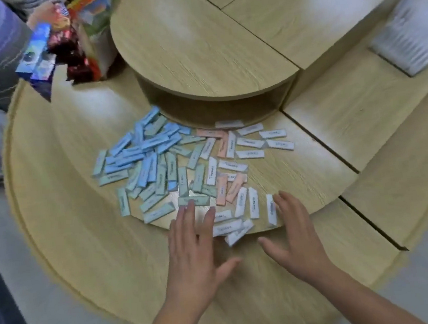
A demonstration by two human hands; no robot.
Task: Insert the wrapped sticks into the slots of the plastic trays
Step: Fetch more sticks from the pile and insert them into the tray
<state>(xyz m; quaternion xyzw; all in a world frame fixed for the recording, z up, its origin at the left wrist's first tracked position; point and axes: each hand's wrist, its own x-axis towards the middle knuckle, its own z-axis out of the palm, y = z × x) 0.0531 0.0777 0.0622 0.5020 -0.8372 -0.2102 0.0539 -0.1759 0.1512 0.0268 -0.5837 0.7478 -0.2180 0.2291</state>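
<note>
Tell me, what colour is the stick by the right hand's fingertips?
White with dark print: the wrapped stick beside the right hand, seen best in the head view.

blue, green, pink, white wrapped sticks (181,165) scattered flat on table (84,241)

Table (84,241) & raised round tier (195,45): pale wood-grain laminate, smooth, semi-matt, w/ soft glare patches. Wrapped sticks (171,163): thin pastel wrappers, paper or plastic film, can't tell which; mostly matt, one near the front w/ a shiny spot. Snack packs (71,45) top left — glossy foil-like plastic, crinkled. Trays (406,38) at right — whitish translucent plastic, ribbed, blurred.
</note>
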